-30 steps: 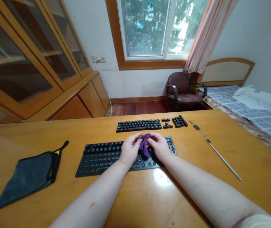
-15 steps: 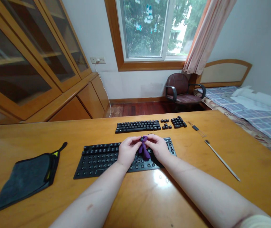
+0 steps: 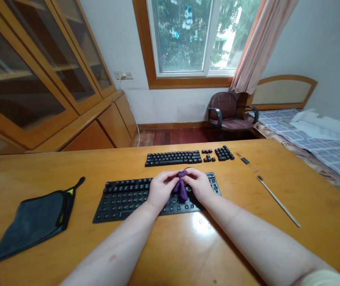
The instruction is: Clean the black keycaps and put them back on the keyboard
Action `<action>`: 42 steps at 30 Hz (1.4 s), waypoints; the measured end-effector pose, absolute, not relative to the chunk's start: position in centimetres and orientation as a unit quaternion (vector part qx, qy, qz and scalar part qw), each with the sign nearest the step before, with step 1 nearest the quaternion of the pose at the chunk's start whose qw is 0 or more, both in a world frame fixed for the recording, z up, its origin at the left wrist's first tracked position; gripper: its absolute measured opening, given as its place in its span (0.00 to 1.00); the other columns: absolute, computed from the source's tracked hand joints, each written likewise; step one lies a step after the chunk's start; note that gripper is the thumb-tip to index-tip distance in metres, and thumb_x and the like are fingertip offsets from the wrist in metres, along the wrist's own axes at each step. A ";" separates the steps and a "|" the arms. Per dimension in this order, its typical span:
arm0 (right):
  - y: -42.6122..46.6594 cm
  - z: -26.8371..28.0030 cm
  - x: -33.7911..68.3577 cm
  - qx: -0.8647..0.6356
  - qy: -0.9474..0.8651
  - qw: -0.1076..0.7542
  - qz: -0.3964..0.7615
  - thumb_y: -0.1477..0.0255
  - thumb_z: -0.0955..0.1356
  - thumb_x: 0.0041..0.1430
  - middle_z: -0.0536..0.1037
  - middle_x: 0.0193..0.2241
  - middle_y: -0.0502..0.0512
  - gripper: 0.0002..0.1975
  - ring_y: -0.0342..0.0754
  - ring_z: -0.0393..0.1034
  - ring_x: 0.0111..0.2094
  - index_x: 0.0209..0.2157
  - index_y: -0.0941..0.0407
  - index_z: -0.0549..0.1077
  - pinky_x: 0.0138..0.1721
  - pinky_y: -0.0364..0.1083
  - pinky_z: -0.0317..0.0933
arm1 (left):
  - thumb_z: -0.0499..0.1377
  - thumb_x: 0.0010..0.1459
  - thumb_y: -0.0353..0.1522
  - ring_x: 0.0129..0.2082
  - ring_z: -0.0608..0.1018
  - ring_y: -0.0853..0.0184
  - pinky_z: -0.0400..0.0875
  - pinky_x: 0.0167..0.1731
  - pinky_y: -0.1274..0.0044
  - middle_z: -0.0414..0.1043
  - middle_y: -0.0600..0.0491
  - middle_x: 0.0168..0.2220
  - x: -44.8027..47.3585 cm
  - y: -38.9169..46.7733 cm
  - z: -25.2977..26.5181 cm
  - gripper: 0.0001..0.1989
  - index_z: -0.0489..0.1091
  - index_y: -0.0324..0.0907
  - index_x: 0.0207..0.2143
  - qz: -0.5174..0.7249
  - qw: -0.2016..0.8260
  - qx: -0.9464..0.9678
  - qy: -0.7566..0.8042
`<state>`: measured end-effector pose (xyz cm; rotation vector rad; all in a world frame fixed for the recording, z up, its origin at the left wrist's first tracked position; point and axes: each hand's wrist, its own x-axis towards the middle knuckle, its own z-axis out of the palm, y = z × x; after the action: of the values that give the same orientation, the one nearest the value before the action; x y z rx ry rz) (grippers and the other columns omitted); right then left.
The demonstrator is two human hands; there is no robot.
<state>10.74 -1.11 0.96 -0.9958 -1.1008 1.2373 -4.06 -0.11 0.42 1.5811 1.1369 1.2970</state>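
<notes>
Over the black keyboard [image 3: 119, 206], whose lower rows are bare of keycaps, my two hands meet. My left hand [image 3: 161, 190] pinches a small black keycap [image 3: 179, 174] between thumb and fingers. A purple cloth [image 3: 182, 192] hangs down from my right hand [image 3: 199, 186], its upper part pressed against the keycap. Fingers of both hands are closed. Behind the keyboard lie loose black keycaps [image 3: 172, 157] in rows, with a number-pad block [image 3: 224, 153] of them to the right. Part of the keyboard is hidden under my hands and forearms.
On the wooden desk [image 3: 98, 254], a dark folded pouch [image 3: 39, 222] lies at the left. To the right are a thin brush [image 3: 279, 200] and a wire puller with a black grip [image 3: 245, 160]. An armchair [image 3: 226, 111] stands beyond the desk, near a bed [image 3: 315, 135].
My hands stay together above the keyboard, holding the keycap and the cloth. The cloth's hanging end and the fingers have shifted very slightly; the camera view has moved a little.
</notes>
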 end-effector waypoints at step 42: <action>-0.7 0.4 10.6 -0.423 -0.438 0.578 0.544 0.69 0.74 0.39 0.77 0.29 0.50 0.16 0.44 0.70 0.30 0.34 0.56 0.74 0.37 0.46 0.63 | 0.59 0.52 0.28 0.39 0.76 0.66 0.71 0.45 0.71 0.75 0.51 0.38 -4.2 -0.4 0.2 0.10 0.74 0.43 0.38 0.468 0.236 0.730 0.438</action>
<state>10.56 -0.72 0.41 -0.9888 -1.0238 1.2719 -4.24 -0.39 0.25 2.0031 1.2008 1.2826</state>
